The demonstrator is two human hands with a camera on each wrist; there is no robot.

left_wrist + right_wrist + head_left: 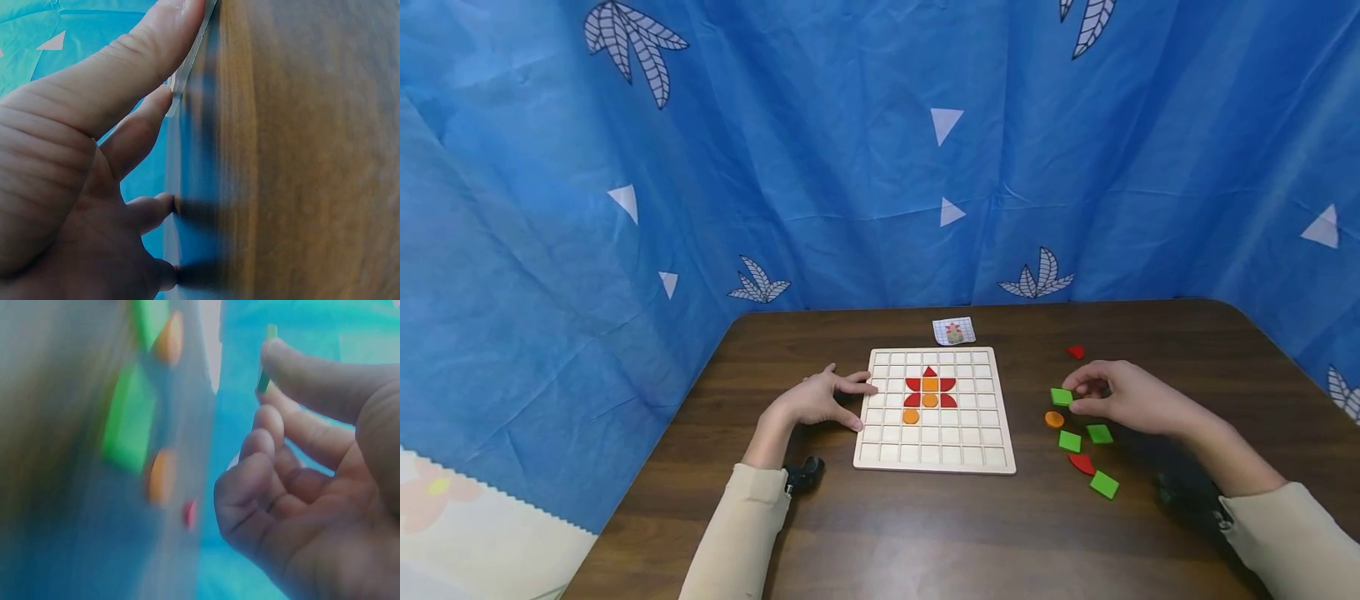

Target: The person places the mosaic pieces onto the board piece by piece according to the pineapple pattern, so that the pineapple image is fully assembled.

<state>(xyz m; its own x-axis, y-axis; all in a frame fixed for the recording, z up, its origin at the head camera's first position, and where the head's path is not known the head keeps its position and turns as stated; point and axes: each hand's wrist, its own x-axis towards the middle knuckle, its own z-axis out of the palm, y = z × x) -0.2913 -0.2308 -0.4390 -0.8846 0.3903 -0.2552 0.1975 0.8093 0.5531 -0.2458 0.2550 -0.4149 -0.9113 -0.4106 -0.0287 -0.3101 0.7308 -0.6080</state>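
Observation:
My right hand (pixel 1135 398) pinches a green square tile (pixel 1062 397) between thumb and forefinger, above the table's right side. Seen edge-on in the right wrist view, that tile (pixel 267 359) is clear of the table, with the other fingers curled below it. A pale wooden grid board (pixel 898 456) lies flat in the middle. On it are red pieces (pixel 948 385), an orange square (pixel 930 384) and two orange discs (pixel 911 416). My left hand (pixel 822 402) is spread at the board's left edge; thumb and forefinger touch the rim, fairly straight.
Loose pieces lie right of the board: green squares (pixel 1104 485), an orange disc (pixel 1054 419), a red quarter-round (pixel 1082 463) and a small red piece (pixel 1077 352). Behind the board is a pattern card (pixel 954 331). A blue curtain (pixel 865 167) hangs beyond the brown table (pixel 925 542).

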